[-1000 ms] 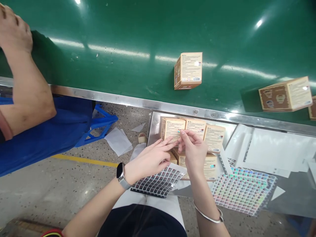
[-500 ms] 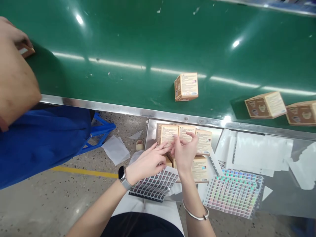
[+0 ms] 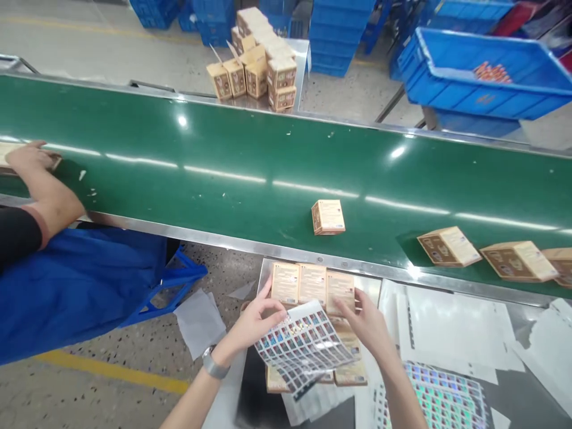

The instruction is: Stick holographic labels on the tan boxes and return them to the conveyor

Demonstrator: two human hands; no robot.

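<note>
Three small tan-and-brown cardboard boxes (image 3: 312,283) stand in a row on the metal side table. My left hand (image 3: 254,322) is at the row's left end, its thumb and curled fingers closed on the edge of a sheet of stickers (image 3: 308,339). That sheet hangs bent over more boxes (image 3: 351,374) nearer to me, hiding much of them. My right hand (image 3: 369,325) grips the right end box, thumb on the near side and fingers along the right side.
Beyond the table's edge runs a green conveyor belt (image 3: 223,208) carrying a single box (image 3: 329,217) and several at right. Shiny sticker sheets (image 3: 447,396) and white backing papers (image 3: 456,328) lie right. A co-worker's hand (image 3: 33,156) touches a box at left. Stacked boxes (image 3: 281,71) and blue crates (image 3: 487,83) stand behind.
The view has tilted up, showing the far side of the belt. My hands have parted from over the boxes to the two ends of the row, and the sticker sheet has come up with my left.
</note>
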